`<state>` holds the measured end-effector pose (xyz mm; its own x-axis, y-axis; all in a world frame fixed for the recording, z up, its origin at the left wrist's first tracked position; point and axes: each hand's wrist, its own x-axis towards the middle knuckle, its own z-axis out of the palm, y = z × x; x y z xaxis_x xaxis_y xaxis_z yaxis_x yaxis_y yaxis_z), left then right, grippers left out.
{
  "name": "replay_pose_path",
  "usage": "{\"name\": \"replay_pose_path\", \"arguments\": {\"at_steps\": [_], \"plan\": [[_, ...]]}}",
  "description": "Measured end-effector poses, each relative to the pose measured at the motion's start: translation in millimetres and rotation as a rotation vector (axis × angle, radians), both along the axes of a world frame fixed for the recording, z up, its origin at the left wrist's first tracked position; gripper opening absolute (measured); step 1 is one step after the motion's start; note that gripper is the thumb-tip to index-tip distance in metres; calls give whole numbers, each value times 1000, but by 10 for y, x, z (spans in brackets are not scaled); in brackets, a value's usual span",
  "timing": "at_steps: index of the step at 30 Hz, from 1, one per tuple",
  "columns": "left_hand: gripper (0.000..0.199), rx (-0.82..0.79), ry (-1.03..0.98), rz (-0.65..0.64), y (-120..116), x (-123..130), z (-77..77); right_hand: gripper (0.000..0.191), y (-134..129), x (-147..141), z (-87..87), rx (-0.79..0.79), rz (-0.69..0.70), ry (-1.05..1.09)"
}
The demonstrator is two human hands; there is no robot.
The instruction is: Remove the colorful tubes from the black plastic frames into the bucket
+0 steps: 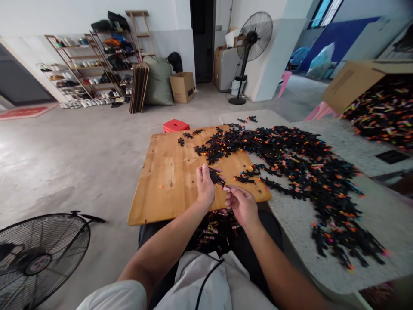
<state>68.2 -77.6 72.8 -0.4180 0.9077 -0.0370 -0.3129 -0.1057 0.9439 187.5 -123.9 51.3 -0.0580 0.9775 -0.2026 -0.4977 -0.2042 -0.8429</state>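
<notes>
My left hand (205,186) is closed around a small black toy gun (215,175) above the near edge of the wooden board (171,172). Just right of it, my right hand (242,204) pinches a small pink piece (226,189) at the toy gun's near end. Whether the piece touches the gun I cannot tell. A few loose black toy guns (247,174) lie on the board beside my right hand. Beyond both hands spreads a large heap of such toy guns (284,148) with orange, blue and yellow tips.
The heap runs from the board onto a grey speckled table (383,224) at my right. A tipped cardboard box (351,84) full of similar pieces stands far right. Below the board, more colourful pieces (211,230) lie near my lap. A floor fan (38,262) is at lower left, a red stool (176,125) behind the board.
</notes>
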Motion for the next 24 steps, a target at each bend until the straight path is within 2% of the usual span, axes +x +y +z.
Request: {"name": "replay_pose_path", "arguments": {"at_steps": [6,10,12,14,16,18,19,21,23,24], "plan": [[46,29,85,75,-64,13,84,28,13,-53,-32,-35,-52,64],[43,-13,96,98,-53,58,14,25,21,-162,-14,-149,-165,167],[41,-54,74,87,-36,51,-40,25,-24,-211,-4,-155,-208,175],[40,-103,57,83,-36,-8,-74,25,-88,-215,-19,-109,-157,92],[41,-146,89,22,-68,-134,-88,24,-123,-130,-79,2,33,-112],[42,-145,247,-191,-144,-319,-116,23,-89,88,-168,149,186,-410],[42,-140,384,-357,-201,-423,-147,24,-41,255,-209,204,183,-581],[39,-129,741,-679,-355,-617,-257,26,108,699,-252,216,21,-982],[34,-113,1105,-933,-541,-748,-416,26,315,1243,-215,83,-174,-1425],[30,-118,1250,-1054,-634,-779,-500,28,434,1526,-170,13,-238,-1532]]}}
